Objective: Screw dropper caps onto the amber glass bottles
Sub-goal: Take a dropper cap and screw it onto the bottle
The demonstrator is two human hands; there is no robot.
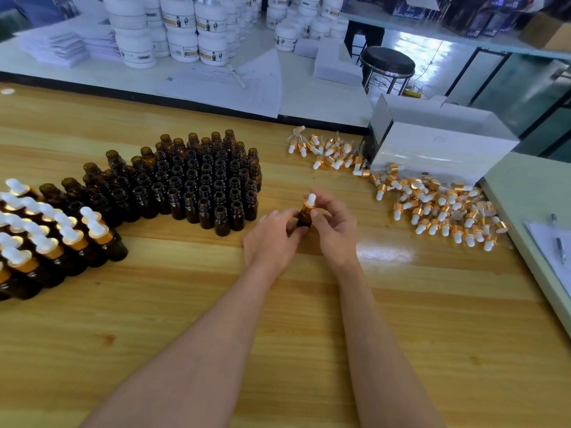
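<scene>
At the middle of the wooden table my left hand grips a small amber bottle by its body. My right hand pinches the gold-and-white dropper cap that sits on the bottle's neck. To the left stands a dense block of several uncapped amber bottles. Further left, at the frame edge, stands a group of capped bottles with white bulbs. A loose heap of dropper caps lies to the right of my hands.
A white cardboard box stands behind the cap heap. A pale green tray or board with pens and paper borders the right edge. Behind the table lie papers, stacked white jars and a black stool.
</scene>
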